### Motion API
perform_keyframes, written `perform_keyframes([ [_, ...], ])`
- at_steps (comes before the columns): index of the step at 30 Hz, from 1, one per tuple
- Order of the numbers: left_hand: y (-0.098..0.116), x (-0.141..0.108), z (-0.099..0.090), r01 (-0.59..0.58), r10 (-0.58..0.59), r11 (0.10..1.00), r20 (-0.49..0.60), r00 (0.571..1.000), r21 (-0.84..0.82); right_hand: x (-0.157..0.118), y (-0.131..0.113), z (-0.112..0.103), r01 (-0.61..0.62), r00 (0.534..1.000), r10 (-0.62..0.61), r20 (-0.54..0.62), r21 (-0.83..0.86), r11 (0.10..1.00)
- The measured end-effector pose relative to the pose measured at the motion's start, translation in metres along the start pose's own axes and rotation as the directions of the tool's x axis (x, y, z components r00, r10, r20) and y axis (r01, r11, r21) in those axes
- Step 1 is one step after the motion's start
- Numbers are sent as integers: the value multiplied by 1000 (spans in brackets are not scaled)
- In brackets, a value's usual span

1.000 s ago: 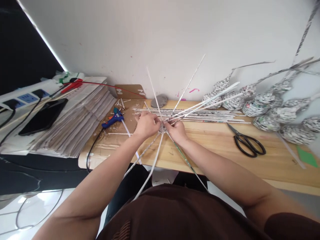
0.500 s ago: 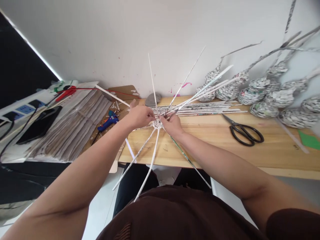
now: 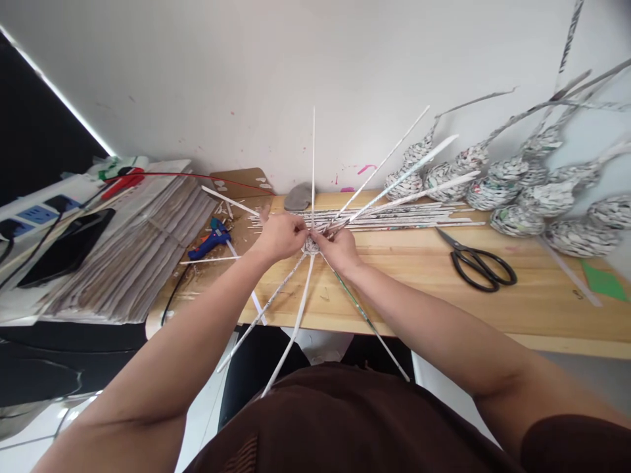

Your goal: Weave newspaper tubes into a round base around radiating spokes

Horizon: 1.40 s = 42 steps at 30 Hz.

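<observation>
A small round weave of rolled newspaper strips (image 3: pixel 311 246) sits over the wooden table, its long paper spokes (image 3: pixel 298 322) fanning out on all sides. My left hand (image 3: pixel 282 234) is at the weave's upper left, thumb and fingers pinched on a paper strip near its rim. From the right, my right hand (image 3: pixel 341 249) pinches the weave's edge and the strips there, several of which run off to the upper right. The fingertips of both hands nearly meet, and they hide part of the weave.
Behind the hands lies a row of paper rolls (image 3: pixel 419 213). Black scissors (image 3: pixel 480 263) rest at right, before several woven paper gourd shapes (image 3: pixel 517 190). To the left are a blue glue gun (image 3: pixel 211 240), a newspaper stack (image 3: pixel 142 256), a phone (image 3: pixel 69 246) and a power strip (image 3: pixel 34 213).
The weave's upper spokes have swung to the right, and one spoke now shows left of my left hand. Both hands keep their pinch at the rim. The view has shifted slightly.
</observation>
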<state>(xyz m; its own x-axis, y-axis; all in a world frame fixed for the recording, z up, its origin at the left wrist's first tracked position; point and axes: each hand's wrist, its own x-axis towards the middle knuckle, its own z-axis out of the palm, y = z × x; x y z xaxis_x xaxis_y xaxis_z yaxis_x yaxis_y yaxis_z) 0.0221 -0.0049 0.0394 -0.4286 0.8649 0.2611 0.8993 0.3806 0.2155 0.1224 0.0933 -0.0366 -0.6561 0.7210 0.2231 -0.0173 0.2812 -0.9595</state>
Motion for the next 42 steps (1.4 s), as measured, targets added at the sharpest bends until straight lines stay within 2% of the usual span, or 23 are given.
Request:
perform_keyframes([
  [7, -10, 11, 0, 65, -49, 986, 109, 993, -152, 0, 3, 1, -4, 1000, 4, 4, 8, 1000],
  [10, -15, 11, -5, 82, -34, 953, 165, 986, -290, 1, 5, 3, -28, 1000, 28, 7, -19, 999],
  [13, -14, 6, -6, 96, -21, 940, 226, 974, -326, 2, 4, 4, -52, 999, 52, 12, -37, 998],
  [21, -3, -7, 0, 106, -82, 943, 91, 993, -316, -1, -5, -2, -71, 997, 74, 21, -105, 992],
  [26, -11, -4, 0, 171, -94, 904, 208, 974, -391, -2, -6, 0, -79, 995, 86, 40, -151, 985],
  [30, -11, 3, 0, 110, -48, 886, 147, 988, -450, -3, -6, 1, -10, 995, 27, 92, -185, 983],
  [34, -10, 6, 2, 115, -75, 909, 112, 991, -401, -2, -6, -1, 18, 993, 1, 117, -161, 987],
  [38, -16, 7, 4, 78, -26, 918, 139, 990, -389, -1, -6, -2, 33, 991, -12, 136, -154, 987],
  [42, -19, 9, 4, 46, 0, 949, 146, 989, -311, -1, -9, -2, -8, 993, 32, 114, -204, 979],
])
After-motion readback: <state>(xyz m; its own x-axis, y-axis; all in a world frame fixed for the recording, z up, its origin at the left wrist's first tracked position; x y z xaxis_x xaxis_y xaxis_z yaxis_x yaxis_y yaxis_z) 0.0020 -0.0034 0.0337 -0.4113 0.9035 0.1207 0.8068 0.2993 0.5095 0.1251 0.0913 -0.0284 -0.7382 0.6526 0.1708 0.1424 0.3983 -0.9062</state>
